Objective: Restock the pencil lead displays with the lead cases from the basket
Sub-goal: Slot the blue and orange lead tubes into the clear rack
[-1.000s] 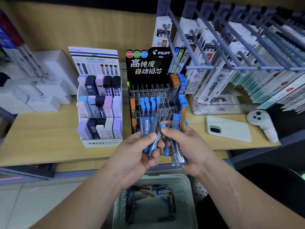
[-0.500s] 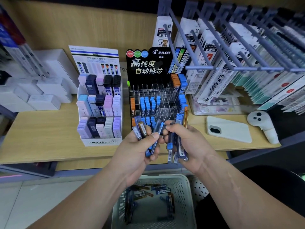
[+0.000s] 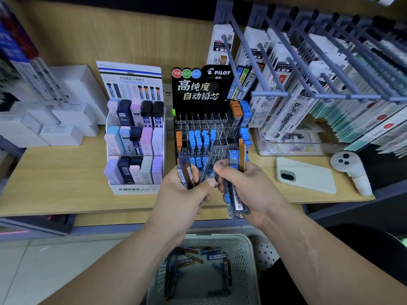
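While the black Pilot display [image 3: 203, 91] stands half empty beyond the basket [image 3: 250, 267] (more cases lie inside), the left hand [image 3: 180, 201] and right hand [image 3: 248, 190] each clutch several lead cases [image 3: 236, 203]. These look light, rigid and slick, best pinched mid-length on the flat sides.

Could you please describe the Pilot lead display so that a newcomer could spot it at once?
On the wooden shelf, look between the white MONO display and the rack of hanging refill packs. The Pilot display stands there. It alone has a black header card with white and gold lettering above clear tiered slots holding blue- and orange-capped cases.
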